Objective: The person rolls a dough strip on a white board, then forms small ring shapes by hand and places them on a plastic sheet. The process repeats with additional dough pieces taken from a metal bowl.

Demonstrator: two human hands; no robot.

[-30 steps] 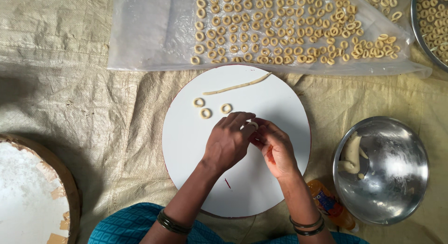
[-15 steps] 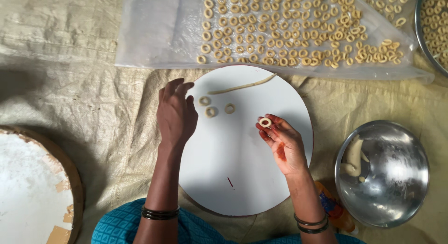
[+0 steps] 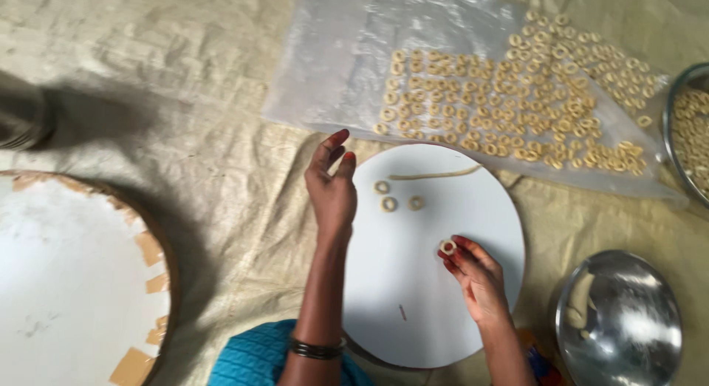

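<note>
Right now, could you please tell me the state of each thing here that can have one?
Left hand: open, fingers spread, holding nothing, over the board's left edge.
Right hand: pinching a dough ring at its fingertips.
Round white board: flat, bearing three formed rings and an uncut dough strip.
Plastic sheet: spread out, covered with many rings.
Steel bowl: upright, holding a little dough.

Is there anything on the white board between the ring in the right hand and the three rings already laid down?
Nothing visible. The dough ring sits in the right hand; bare white board lies between it and the three rings. The left hand is off to the side.
</note>
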